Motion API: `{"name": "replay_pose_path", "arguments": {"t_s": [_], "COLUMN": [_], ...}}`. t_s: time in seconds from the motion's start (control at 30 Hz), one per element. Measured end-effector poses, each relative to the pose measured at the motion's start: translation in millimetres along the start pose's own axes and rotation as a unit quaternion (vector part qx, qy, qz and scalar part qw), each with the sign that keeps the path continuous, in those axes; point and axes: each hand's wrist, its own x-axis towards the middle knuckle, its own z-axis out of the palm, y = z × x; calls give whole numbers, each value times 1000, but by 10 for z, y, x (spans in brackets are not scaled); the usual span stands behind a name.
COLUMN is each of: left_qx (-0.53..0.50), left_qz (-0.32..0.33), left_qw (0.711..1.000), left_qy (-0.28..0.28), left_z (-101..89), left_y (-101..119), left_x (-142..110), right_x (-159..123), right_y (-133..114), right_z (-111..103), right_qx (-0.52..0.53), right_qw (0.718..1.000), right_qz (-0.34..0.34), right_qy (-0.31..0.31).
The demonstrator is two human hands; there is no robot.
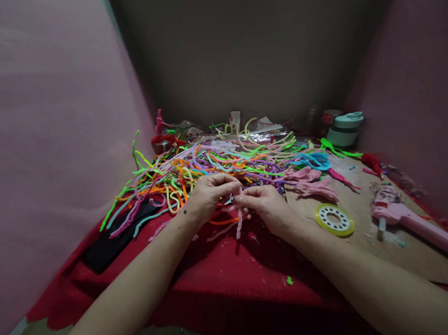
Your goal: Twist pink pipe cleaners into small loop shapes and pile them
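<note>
Between my two hands, above the front of the red cloth, is a pale pink pipe cleaner with one end hanging straight down. My left hand pinches its upper part between thumb and forefinger. From the other side my right hand closes on it just below, its fingertips nearly touching the left ones. The fingers hide the top of the pipe cleaner. Just behind my hands spreads a big tangled heap of coloured pipe cleaners in green, orange, purple, pink and yellow.
A brown board on the right carries a yellow tape roll, a pink glue gun and pink pipe cleaner bundles. Behind stands a mint-lidded bottle. A black item lies left on the red cloth. Walls flank the table.
</note>
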Motion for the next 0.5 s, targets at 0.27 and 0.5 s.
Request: {"name": "replay_pose_path", "arguments": {"t_s": [0.27,0.5], "left_qx": [256,36], "left_qz": [191,-19], "left_qw": [941,997], "left_qy": [110,65], "left_z": [149,43], "left_y": [-15,40], "left_x": [-63,-1], "right_x": [32,28], "right_y": [62,19], "right_z": [-13,-23], "right_qx": [21,54], "right_qw": [999,997], "right_qz": [25,29], "right_qy": [24,43]}}
